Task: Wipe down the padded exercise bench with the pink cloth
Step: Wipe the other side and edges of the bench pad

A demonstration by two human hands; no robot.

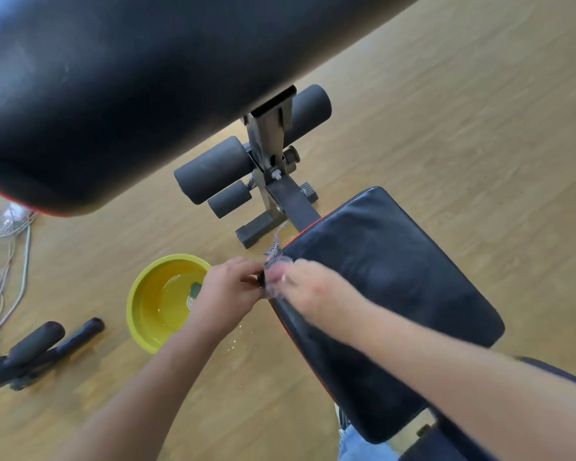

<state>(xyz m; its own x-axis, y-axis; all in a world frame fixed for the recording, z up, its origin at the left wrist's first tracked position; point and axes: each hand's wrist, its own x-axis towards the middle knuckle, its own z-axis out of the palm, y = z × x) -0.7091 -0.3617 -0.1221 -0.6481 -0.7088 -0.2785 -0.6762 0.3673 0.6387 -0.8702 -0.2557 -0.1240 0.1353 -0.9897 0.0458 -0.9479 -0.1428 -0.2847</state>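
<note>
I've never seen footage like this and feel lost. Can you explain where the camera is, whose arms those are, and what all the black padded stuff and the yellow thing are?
This is one picture from a camera worn on a person's head, looking down at their own arms. The black cushion is the seat pad of an exercise bench; the big dark shape on top is another pad, very close to the lens. Foam rollers sit at the bench's end. The left hand and right hand meet at the seat's edge, together holding a blurred cloth. On the wooden floor stands a yellow bowl, apparently holding water.

Bowl (167,302) on floor (446,128) left of bench pad (396,277), foam rollers (213,168) beyond pad, cables (4,247) far left
</note>
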